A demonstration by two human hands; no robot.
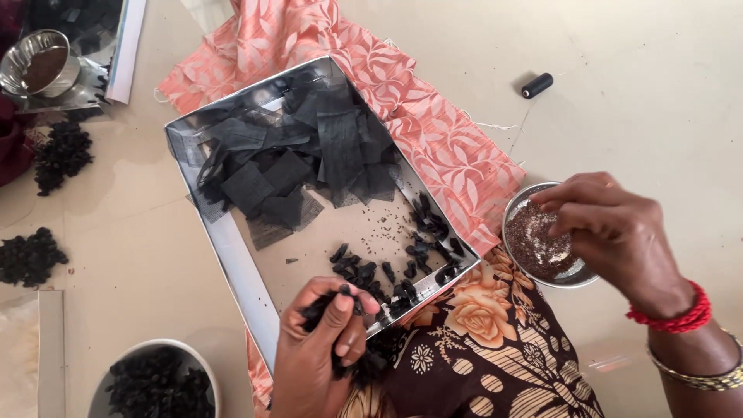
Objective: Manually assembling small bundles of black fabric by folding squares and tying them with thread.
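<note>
Two hands working over a shallow cardboard tray point(232, 267) of black net squares.

Left hand point(321, 352), near the tray's edge, is pinching a bunched black net piece point(321, 307); right hand point(611, 228) is dipping pressed-together fingertips into a small steel bowl of seeds point(542, 248).

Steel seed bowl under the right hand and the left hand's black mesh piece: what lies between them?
In the head view, small black mesh bundles along the tray's near rim, then orange floral cloth, lie between the steel seed bowl and left hand.
</note>
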